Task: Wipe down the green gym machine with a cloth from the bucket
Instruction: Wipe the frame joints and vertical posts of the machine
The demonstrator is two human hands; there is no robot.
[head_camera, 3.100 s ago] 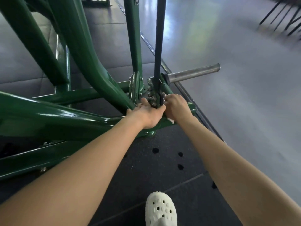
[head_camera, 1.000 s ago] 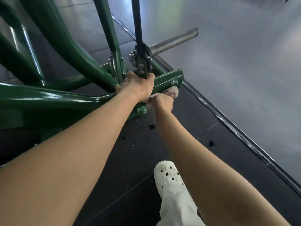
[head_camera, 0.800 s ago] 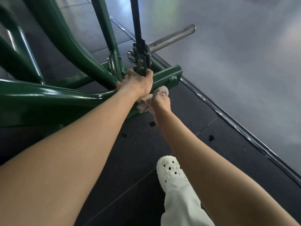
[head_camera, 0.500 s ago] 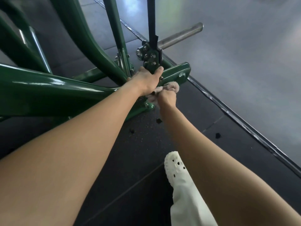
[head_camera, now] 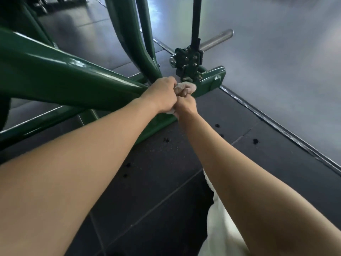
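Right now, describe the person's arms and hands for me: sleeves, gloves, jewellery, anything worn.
The left hand and right hand wear no gloves, and no rings or watch show. Both forearms are uncovered as far as the frame shows them, with no sleeves in view. The only clothing visible is an off-white trouser leg below the right arm.
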